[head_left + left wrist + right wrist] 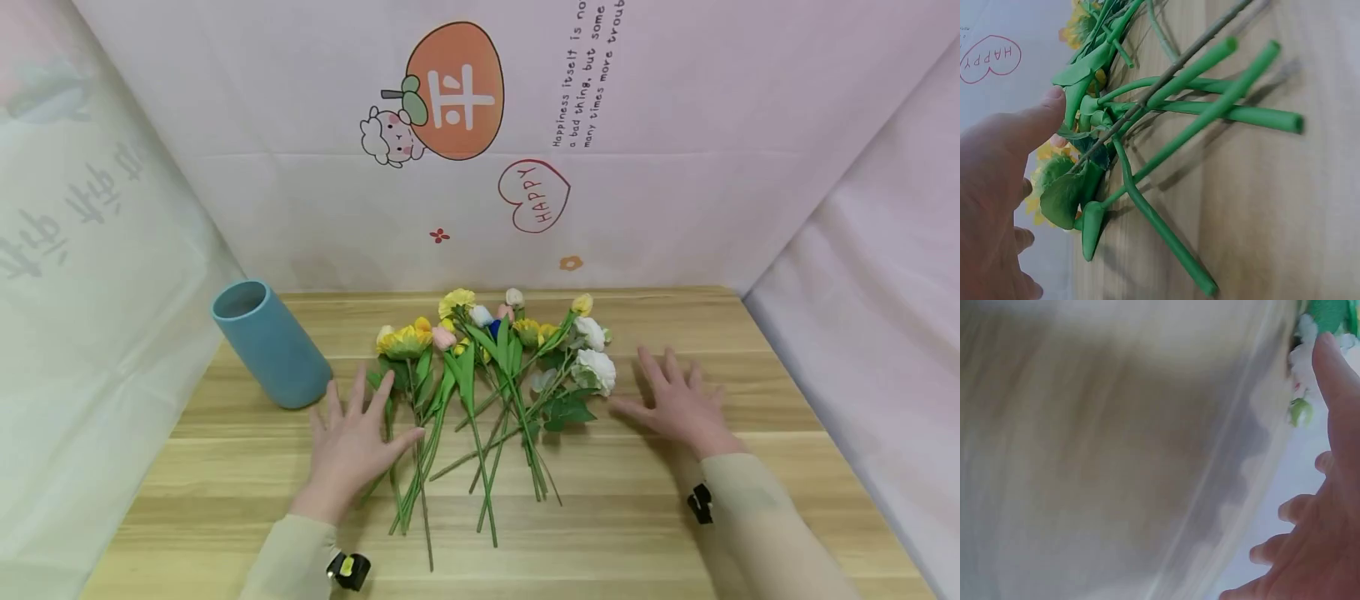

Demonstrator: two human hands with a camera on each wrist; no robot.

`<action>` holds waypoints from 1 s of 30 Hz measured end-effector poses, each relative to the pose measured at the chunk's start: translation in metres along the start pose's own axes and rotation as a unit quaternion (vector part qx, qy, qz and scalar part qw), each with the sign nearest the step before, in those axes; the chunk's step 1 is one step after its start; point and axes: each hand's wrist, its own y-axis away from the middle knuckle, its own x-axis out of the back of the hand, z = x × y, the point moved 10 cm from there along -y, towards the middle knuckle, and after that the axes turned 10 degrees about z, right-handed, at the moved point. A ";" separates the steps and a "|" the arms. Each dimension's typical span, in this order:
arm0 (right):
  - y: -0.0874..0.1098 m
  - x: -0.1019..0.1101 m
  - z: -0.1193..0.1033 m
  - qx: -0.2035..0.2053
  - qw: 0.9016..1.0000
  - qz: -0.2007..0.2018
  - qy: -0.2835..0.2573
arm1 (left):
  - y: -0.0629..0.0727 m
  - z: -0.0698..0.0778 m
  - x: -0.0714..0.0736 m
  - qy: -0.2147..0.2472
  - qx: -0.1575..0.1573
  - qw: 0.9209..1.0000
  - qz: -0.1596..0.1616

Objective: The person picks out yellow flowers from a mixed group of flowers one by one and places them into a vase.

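Observation:
Several artificial flowers lie in a loose pile on the wooden table, stems toward the person. Among them are a yellow sunflower (405,342), a pink tulip (443,337), a white flower (594,371) and a yellow tulip (582,305). My left hand (352,450), fingers spread, is at the pile's left side, its thumb near the green stems (1210,112); whether it touches them I cannot tell. Right of the white flowers is my right hand (684,408), fingers spread and holding nothing. A blue vase (273,346) stands just beyond the left hand.
The wooden table (622,533) meets a printed white cloth backdrop (300,208) at its far edge. White cloth (885,275) also hangs along the right side, and more on the left. A black wrist strap piece (351,571) sits at the left cuff.

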 end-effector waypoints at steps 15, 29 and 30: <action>0.006 -0.018 0.020 -0.027 0.997 -0.076 -0.004 | 0.009 0.007 0.007 0.015 -0.003 1.000 0.004; 0.005 -0.020 0.018 -0.021 0.997 -0.074 -0.001 | 0.002 0.019 -0.022 0.047 0.027 0.998 -0.038; 0.005 -0.020 0.018 -0.021 0.997 -0.074 -0.001 | 0.002 0.019 -0.025 0.052 0.033 0.997 -0.044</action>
